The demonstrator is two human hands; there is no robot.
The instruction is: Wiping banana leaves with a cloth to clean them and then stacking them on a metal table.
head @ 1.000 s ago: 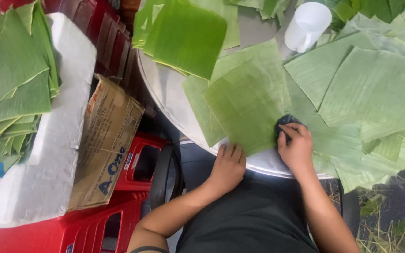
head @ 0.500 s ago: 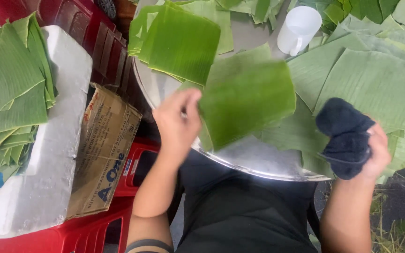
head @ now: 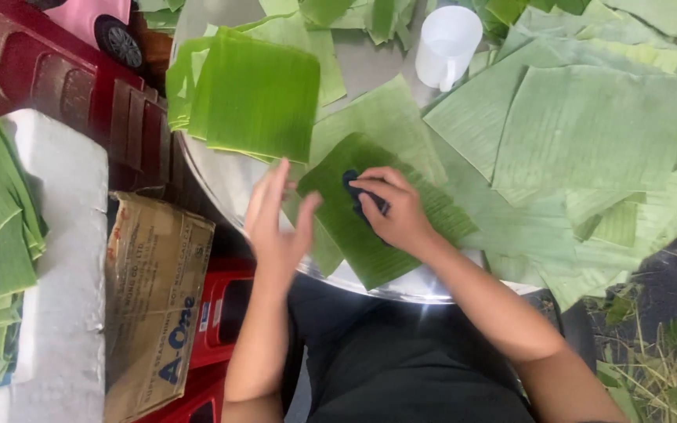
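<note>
pressing one dark cloth (head: 363, 196) on one leaf piece (head: 370, 227), right hand (head: 397, 211), left hand (head: 276, 223) beside

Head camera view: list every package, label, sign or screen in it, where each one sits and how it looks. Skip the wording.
Cardboard box: lower left, wedged between the white foam slab and the red plastic crate; brown, rectangular, worn, blue and red printing on its face.
Sticker on the red plastic crate: just right of the box; small, pale, with some blue.
No signs or screens in view.

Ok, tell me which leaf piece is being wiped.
The dark green leaf piece under the right hand and its dark cloth; the others lie untouched.
</note>
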